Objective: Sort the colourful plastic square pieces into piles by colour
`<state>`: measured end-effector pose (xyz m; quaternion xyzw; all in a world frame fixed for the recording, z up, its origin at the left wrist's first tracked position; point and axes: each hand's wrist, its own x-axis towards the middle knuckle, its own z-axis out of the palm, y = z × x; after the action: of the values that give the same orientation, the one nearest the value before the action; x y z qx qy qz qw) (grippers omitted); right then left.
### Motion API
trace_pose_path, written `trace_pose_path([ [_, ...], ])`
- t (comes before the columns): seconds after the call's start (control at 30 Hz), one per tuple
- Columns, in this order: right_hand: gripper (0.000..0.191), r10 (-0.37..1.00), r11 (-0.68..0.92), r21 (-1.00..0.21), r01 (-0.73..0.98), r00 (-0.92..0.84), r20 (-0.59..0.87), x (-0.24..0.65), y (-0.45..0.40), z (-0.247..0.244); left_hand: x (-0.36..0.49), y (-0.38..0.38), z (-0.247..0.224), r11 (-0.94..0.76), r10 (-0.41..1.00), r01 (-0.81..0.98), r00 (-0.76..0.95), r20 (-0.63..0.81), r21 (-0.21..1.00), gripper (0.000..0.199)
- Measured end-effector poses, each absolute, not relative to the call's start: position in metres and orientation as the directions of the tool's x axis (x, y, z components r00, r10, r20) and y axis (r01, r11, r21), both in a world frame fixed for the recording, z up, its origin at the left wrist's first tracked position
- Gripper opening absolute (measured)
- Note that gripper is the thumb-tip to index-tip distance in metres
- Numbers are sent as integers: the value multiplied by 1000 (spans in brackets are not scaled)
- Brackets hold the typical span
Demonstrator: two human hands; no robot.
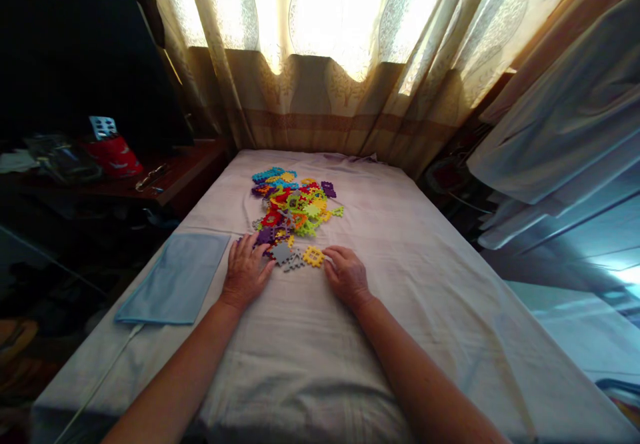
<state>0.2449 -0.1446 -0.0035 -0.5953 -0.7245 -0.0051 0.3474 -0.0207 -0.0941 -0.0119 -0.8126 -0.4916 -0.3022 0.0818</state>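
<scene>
My left hand [245, 273] lies at the near left of a pile of plastic pieces, fingers spread. Its fingertips are at a purple piece [266, 236], and the thumb is beside a grey square piece [281, 253]. My right hand [347, 274] rests on the cloth with thumb and fingers apart. Those fingertips reach the right edge of a flat yellow notched piece [313, 256]; whether they touch it is hard to tell. Between the hands is a grey openwork piece [295, 261]. Behind them spreads the mixed pile [300, 207] of green, red, yellow, purple and blue notched pieces.
A pale cloth [425, 284] covers the table. Left of my left hand lies a light blue folded cloth or pouch [175, 277], with a white cable [100, 381] running from it. A red container [116, 156] stands on a dark side desk. Curtains [320, 111] hang behind.
</scene>
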Motion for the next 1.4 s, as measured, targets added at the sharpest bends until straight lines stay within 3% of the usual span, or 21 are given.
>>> trace_pose_path([
  [0.13, 24, 893, 342, -290, 894, -213, 396, 211, -141, 11, -19, -97, -1, -557, 696, 806, 321, 643, 201, 21],
  [0.23, 22, 911, 344, -251, 905, -257, 324, 198, -140, 15, -22, -97, 6, -554, 697, 782, 249, 672, 286, 25],
  [0.43, 17, 908, 388, -306, 869, -304, 287, 200, -139, 9, -37, -86, -1, -395, 782, 764, -12, 623, 510, 31],
  [0.57, 19, 900, 407, -333, 851, -312, 304, 202, -138, 3, -42, -80, -6, -332, 830, 732, -73, 553, 595, 34],
  [0.67, 19, 898, 416, -358, 836, -314, 310, 201, -138, 1, -39, -81, -5, -372, 813, 750, -21, 581, 547, 33],
  [0.8, 11, 862, 479, -360, 801, -352, 365, 200, -139, 1, -30, -86, -2, -532, 735, 769, 209, 645, 356, 30],
  [0.93, 13, 821, 485, -359, 798, -273, 501, 212, -136, 5, -25, -88, -5, -563, 715, 801, 348, 606, 204, 36],
  [1.07, 13, 822, 293, -409, 864, -9, 570, 251, -127, 5, -25, -87, -9, -557, 724, 817, 390, 569, 149, 39],
  [1.23, 12, 787, -35, -481, 876, 320, 527, 309, -120, -11, -25, -86, -9, -560, 721, 816, 397, 568, 141, 37],
  [1.4, 10, 773, -179, -452, 874, 410, 485, 327, -120, -28, -23, -87, -10, -561, 715, 818, 403, 571, 125, 40],
])
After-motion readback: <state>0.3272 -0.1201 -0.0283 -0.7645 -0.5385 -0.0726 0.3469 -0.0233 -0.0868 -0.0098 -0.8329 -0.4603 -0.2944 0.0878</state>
